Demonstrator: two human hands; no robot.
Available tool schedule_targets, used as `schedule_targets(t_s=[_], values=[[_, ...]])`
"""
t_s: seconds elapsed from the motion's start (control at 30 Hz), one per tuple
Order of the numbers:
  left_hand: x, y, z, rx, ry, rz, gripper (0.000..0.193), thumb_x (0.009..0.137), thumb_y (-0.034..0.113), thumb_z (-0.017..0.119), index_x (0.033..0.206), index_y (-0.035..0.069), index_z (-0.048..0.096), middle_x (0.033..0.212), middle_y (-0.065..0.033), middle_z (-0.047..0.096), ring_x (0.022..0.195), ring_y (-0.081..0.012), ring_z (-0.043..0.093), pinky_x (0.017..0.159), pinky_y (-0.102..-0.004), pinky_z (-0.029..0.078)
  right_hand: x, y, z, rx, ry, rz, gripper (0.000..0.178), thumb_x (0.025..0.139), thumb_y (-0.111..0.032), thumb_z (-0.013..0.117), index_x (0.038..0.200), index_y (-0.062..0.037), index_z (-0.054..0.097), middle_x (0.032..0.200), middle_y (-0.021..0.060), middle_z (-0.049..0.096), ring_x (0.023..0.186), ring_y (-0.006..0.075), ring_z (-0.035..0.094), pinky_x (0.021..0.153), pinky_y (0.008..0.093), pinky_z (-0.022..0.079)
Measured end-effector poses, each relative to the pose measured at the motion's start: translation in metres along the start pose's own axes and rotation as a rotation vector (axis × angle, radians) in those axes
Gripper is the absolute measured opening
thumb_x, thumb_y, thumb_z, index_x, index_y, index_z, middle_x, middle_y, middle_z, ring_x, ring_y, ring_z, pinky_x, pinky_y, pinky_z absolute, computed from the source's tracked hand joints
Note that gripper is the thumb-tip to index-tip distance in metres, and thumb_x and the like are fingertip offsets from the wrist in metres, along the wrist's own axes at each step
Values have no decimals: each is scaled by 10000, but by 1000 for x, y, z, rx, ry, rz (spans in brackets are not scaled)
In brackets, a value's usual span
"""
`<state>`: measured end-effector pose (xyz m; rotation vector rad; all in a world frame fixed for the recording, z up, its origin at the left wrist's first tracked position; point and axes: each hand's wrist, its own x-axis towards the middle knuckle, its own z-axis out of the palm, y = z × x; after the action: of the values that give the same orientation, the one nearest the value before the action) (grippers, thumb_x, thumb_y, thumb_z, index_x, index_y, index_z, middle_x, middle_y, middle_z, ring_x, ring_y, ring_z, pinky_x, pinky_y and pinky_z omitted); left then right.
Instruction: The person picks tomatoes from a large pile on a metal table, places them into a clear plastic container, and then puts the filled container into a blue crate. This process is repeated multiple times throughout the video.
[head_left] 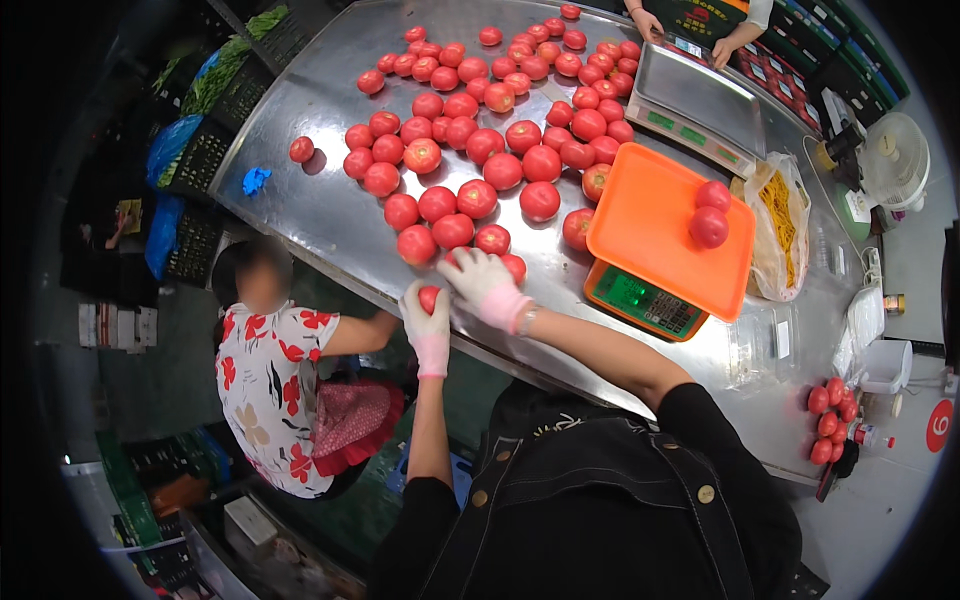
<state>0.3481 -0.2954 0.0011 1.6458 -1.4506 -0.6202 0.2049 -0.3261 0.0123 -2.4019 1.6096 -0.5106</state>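
Note:
Both my hands wear white gloves with pink cuffs, at the near edge of the steel table. My left hand (426,328) is closed round a red tomato (428,298), just off the table edge. Beside it, my right hand (484,286) reaches onto the near end of the tomato spread, its fingers curled over a tomato that they mostly hide. Other tomatoes (453,231) touch or lie close to its fingertips. To the right stands a scale with an orange tray (650,240) and a green-lit display (640,297); two tomatoes (709,222) sit on the tray.
Many tomatoes cover the steel table (330,215). A second scale (695,95) stands at the far right, a co-worker's hands (735,42) behind it. A bag of yellow bands (778,225) lies right of the orange tray. Another person (275,400) sits low at left. Blue scrap (256,180) lies far left.

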Motion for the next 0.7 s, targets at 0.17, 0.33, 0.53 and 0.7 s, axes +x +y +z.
schedule_targets(t_s=[0.17,0.33,0.53,0.7], values=[[13,-16,14,29,51,31,471,891,219,665,1261,-31,514,1228,-242,517,1113,-390,522,1002,-431,407,31,12,33,-97,-44,38,367,772,-252,698,1117,-185,591,1158,97,491,1023,366,539,704,489,544],[19,-30,30,57,-66,97,448,897,198,655,1274,-1,517,1286,-221,492,1171,-385,504,1010,-444,406,-19,13,-73,280,317,100,405,749,-209,720,1119,-152,565,1177,118,499,1066,367,535,873,455,507],[28,-30,50,113,-176,237,448,895,209,641,1279,15,517,1307,-237,476,1209,-393,477,1029,-454,387,-94,112,-172,-192,335,608,535,708,-148,741,1211,-180,558,1231,135,502,1076,388,532,852,457,529],[38,-10,33,139,-57,226,465,898,214,654,1292,8,518,1310,-235,477,1220,-392,475,1038,-456,388,-151,132,-200,-95,541,543,563,821,-218,733,1330,-114,515,1360,151,498,1214,361,521,920,441,516]])
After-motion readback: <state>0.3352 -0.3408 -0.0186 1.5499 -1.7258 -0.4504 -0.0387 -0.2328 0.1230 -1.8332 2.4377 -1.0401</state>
